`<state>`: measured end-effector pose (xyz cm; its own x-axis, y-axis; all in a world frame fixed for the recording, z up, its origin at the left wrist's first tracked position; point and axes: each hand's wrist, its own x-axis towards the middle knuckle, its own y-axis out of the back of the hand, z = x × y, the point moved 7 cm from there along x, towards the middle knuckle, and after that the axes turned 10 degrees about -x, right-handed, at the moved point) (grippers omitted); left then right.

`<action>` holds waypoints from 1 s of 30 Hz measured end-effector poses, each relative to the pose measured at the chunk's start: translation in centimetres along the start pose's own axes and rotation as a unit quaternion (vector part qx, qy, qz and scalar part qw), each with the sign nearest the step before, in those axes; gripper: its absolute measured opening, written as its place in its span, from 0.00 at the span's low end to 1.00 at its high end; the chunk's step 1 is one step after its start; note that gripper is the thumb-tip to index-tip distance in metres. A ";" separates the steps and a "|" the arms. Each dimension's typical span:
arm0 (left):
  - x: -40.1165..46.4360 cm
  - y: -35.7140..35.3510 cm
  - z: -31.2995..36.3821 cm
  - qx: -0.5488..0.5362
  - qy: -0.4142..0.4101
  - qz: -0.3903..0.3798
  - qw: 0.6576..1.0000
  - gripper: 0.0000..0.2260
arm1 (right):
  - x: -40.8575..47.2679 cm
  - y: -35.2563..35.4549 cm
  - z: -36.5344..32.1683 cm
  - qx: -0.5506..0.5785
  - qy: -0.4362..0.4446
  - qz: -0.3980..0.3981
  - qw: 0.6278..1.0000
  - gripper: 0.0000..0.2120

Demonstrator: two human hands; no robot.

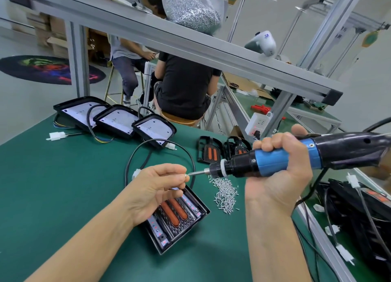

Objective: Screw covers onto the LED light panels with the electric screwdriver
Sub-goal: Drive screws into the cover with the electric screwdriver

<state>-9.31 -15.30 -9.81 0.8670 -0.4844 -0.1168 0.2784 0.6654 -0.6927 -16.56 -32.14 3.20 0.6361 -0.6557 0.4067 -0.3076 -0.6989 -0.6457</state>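
At frame centre, the left hand [157,185] is pinching 1 screw [185,176] against the bit of the electric screwdriver [275,158], which the right hand [281,165] is gripping, above the LED light panel [179,216]; a misaligned tip could be dropping the screw

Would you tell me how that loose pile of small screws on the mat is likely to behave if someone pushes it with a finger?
The screw pile would probably scatter rather than slide as one, since the pieces lie loose with strays already around the edge. Each looks tiny and light, so likely fiddly to pinch. The green mat looks flat and matte, so they may roll only a little.
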 end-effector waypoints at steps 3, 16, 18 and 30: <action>-0.2 -0.3 0.0 0.003 0.002 -0.002 1.000 0.07 | -0.1 -0.1 0.0 -0.004 -0.002 -0.006 1.000 0.11; -0.4 -0.7 -0.4 0.000 0.002 0.006 1.000 0.06 | -0.2 0.3 -0.2 -0.004 0.000 -0.010 1.000 0.10; -0.4 -0.8 -0.4 0.001 0.000 0.007 1.000 0.07 | -0.2 0.4 -0.2 0.000 0.001 -0.009 1.000 0.10; -0.1 0.0 -0.1 0.005 -0.035 0.006 0.999 0.07 | -0.2 -0.1 1.2 -0.018 0.004 -0.022 1.000 0.11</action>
<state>-9.43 -15.29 -9.90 0.8972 -0.4353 -0.0741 0.2720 0.6772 -0.6837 -15.77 -31.54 2.40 0.6434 -0.6261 0.4405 -0.3050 -0.7374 -0.6027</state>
